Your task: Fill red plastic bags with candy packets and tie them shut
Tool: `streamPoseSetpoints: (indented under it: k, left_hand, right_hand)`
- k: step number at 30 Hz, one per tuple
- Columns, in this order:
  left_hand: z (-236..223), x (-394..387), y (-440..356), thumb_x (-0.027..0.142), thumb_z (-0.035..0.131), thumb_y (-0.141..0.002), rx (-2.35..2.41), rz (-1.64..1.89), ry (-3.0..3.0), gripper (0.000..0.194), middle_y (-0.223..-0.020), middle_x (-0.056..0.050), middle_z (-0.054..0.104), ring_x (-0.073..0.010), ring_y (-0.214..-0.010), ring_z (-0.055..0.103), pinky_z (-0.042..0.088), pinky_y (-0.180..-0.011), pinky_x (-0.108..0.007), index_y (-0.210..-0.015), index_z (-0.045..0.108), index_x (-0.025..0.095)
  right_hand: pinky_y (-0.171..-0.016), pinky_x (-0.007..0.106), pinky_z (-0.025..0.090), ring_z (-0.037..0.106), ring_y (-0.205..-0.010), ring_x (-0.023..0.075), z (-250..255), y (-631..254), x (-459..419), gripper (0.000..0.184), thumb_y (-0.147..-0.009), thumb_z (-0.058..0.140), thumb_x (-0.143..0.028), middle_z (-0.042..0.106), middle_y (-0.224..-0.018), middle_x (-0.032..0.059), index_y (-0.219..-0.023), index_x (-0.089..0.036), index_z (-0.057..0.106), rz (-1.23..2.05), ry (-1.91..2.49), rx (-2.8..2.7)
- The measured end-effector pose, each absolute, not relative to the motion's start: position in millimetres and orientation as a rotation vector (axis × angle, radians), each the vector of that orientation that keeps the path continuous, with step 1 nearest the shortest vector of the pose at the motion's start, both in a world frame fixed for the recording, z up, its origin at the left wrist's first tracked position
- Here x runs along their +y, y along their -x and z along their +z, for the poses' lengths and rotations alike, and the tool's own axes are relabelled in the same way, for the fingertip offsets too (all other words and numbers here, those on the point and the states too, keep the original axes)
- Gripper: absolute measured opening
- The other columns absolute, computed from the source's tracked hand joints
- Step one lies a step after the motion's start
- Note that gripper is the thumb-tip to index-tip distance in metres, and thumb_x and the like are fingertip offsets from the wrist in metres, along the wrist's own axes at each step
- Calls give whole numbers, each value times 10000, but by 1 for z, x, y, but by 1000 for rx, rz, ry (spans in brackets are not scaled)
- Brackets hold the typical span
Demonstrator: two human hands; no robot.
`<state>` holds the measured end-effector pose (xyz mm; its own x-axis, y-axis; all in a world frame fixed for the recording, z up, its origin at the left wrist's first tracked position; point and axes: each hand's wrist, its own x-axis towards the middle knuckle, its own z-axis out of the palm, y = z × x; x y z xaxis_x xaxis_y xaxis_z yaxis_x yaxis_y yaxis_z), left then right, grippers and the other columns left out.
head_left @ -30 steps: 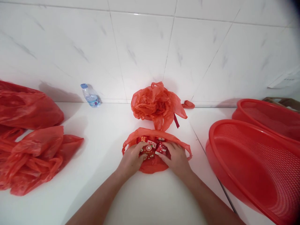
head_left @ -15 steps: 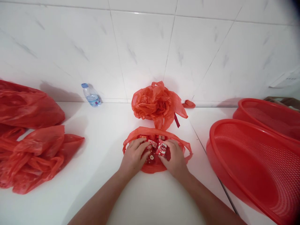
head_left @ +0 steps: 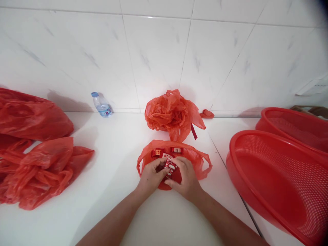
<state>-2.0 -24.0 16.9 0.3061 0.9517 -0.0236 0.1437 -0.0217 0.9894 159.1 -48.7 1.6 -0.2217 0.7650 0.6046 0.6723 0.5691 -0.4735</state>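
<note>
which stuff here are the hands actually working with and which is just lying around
In hand: left hand and right hand together on a small red packet over the open red bag.

Lying about: crumpled bag, water bottle, red baskets, bags at left.

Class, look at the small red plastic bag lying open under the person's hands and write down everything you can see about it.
The small red bag is thin, crinkly, see-through plastic with loop handles spread to its sides. It lies open on the white table, in front of a crumpled red bag. Inside are small red-and-white packets. The left hand and right hand rest over its mouth, together pinching one packet.
</note>
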Motion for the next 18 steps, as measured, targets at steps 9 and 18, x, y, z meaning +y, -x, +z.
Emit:
streamPoseSetpoints:
  k: [9,18]
  left_hand:
    - [15,-24,6,138,531,-796,1191,923,-1933,184,-864,-16,642,-172,-861,562,457,-782,-311,-911,643,228]
    - [5,-24,7,229,730,-649,1198,916,-1819,729,-1186,-50,585,-233,-1096,539,460,-926,-404,-1308,425,297]
  right_hand:
    - [-747,362,434,537,-774,185,3,-165,-42,112,-842,536,-284,604,-806,32,-900,-197,576,263,1243,-1933]
    - [-663,319,456,540,-708,167,2,-167,-43,104,-860,474,-268,583,-754,17,-831,-204,551,517,1334,-1614]
